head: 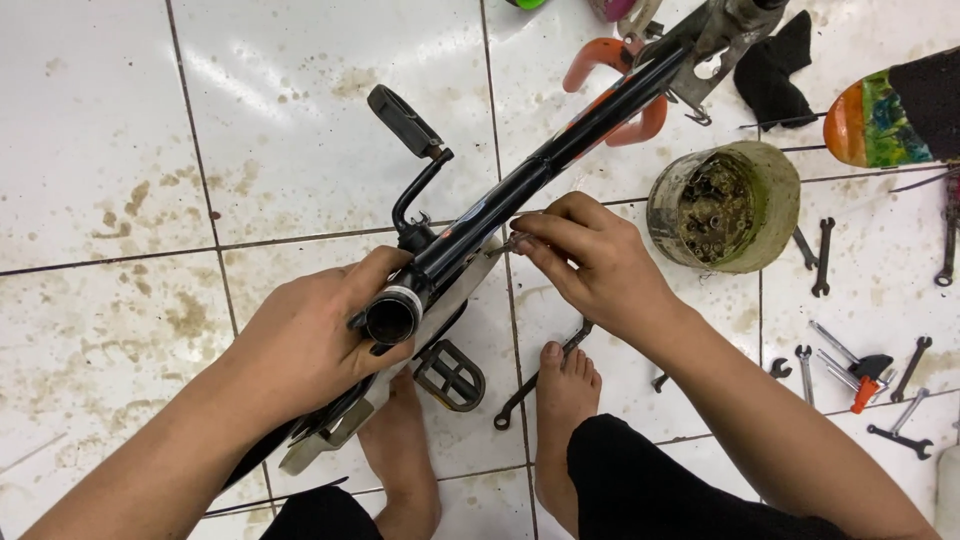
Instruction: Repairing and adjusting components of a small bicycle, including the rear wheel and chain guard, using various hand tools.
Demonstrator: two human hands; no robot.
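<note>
The black bike frame [530, 175] is lying across the tiled floor [100, 130] with its long axis running diagonally, from the open tube end [392, 315] close to the person up and away to the right, toward the orange handlebar [600, 60]. The left hand [310, 345] is wrapping around that near end, fingers closed on the tube just behind the opening, wrist coming in from the lower left. The right hand [590, 260] is sitting just beyond it, to the right of the tube, fingertips pinching a small metal part [508, 242] against the frame's side; what that part is I cannot tell. So both hands are touching the frame, the left nearer the end, the right further along. Below the left hand a pedal [452, 375] is hanging near the bare feet [565, 385]; a second pedal [402, 118] is sticking up beyond the hands. A wrench [535, 378] is lying under the right wrist. Right of the right hand, a round tub [725, 205] of greasy parts is standing, with spanners [822, 255] scattered past it.
</note>
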